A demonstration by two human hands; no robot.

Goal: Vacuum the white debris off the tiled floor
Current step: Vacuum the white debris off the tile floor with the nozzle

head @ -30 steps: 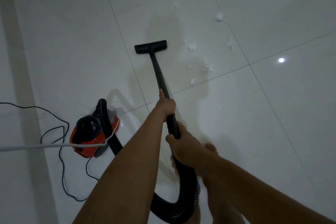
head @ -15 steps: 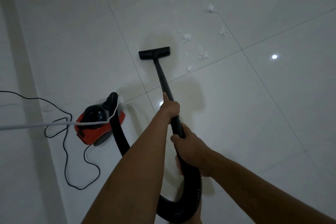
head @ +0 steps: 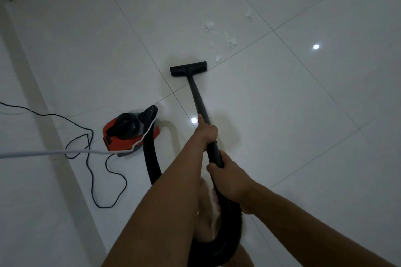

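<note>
In the head view, the person's left hand [head: 206, 133] is wrapped round the black wand [head: 198, 99], its thumb lying along the tube. The right hand [head: 230, 176] is clamped round the tube's near end, where the ribbed hose [head: 227, 223] joins. The two hands are apart, with bare tube between them. The floor head [head: 188, 68] sits flat on the tiled floor [head: 303, 115], across a grout line. The white debris [head: 231, 42] lies scattered beyond it and to the right, the closest scrap just off its right end. To the left stands the red and black vacuum body [head: 128, 134], with a black cord [head: 91, 171] looping beside it and a white cable [head: 43, 154] crossing in front
</note>
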